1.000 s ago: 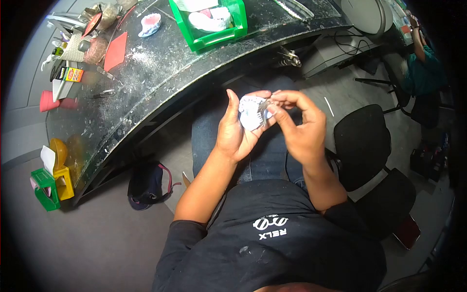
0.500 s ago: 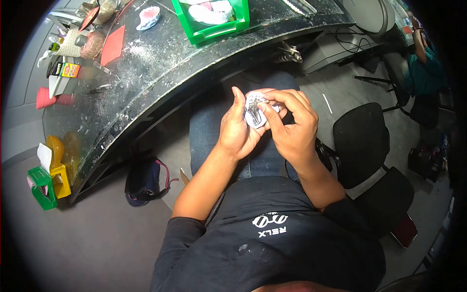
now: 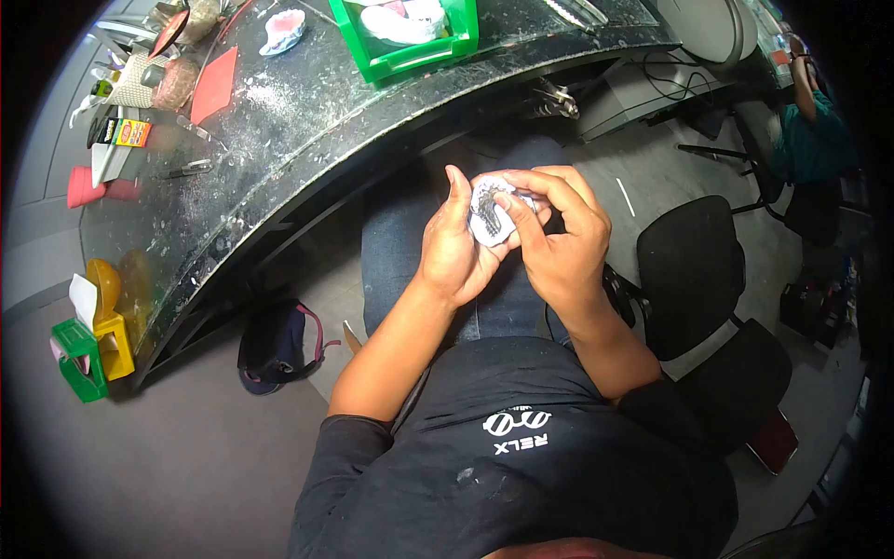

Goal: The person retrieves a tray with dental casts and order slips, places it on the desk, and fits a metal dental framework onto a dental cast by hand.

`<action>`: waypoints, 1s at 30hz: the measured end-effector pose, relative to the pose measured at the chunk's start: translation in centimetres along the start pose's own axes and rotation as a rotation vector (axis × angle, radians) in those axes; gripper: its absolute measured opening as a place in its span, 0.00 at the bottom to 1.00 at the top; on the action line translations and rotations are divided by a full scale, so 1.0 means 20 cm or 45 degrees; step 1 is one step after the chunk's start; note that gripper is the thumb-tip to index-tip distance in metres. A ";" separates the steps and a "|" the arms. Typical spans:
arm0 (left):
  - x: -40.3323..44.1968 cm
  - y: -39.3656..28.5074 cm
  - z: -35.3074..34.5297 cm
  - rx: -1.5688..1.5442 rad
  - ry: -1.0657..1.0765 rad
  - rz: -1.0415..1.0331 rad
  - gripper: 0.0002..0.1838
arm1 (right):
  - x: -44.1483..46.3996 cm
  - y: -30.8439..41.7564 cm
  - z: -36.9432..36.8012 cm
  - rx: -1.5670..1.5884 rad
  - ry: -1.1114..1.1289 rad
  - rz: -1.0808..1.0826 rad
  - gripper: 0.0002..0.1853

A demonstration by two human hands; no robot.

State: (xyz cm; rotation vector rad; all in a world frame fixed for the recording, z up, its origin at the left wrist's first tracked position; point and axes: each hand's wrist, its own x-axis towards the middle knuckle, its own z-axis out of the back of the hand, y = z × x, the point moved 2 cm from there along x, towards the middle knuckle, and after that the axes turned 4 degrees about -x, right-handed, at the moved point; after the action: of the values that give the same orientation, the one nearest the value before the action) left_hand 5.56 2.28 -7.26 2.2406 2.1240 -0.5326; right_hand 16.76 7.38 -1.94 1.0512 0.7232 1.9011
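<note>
A white plaster dental cast [image 3: 484, 231] with a dark grey metal denture framework [image 3: 488, 200] on it is held above my lap. My left hand [image 3: 449, 244] cradles the cast from the left and beneath, its thumb pointing up and away from it. On the other side, my right hand [image 3: 566, 228] grips the cast's right edge. The right thumb presses on the framework, and the bent index finger reaches over the far edge. The right thumb and fingers cover part of the cast and framework.
Ahead is a dark, dusty bench [image 3: 307, 112] with a curved edge. On it are a green bin [image 3: 377, 70] holding white casts, a pink-and-white cast [image 3: 283, 33] and a red sheet [image 3: 215, 86]. Black chairs [image 3: 691, 270] stand at right; a person in green [image 3: 808, 140] is beyond.
The cast has turned slightly in my hands, and more of the framework shows beside the right thumb. Both hands stay in nearly the same place.
</note>
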 end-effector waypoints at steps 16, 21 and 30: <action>0.00 0.00 -0.02 0.060 0.024 -0.047 0.41 | 0.00 0.00 0.01 -0.032 -0.003 -0.008 0.07; 0.00 0.00 -0.02 0.043 0.059 -0.048 0.41 | 0.01 0.01 0.00 -0.019 0.006 -0.010 0.07; 0.00 -0.01 -0.03 0.031 0.053 -0.055 0.39 | 0.00 0.01 0.01 -0.062 0.056 0.039 0.09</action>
State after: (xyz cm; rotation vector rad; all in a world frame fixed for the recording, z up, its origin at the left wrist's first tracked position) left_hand 5.55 2.38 -6.63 2.2418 2.2024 -0.5206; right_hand 16.89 7.41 -1.68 0.9980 0.6853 1.9638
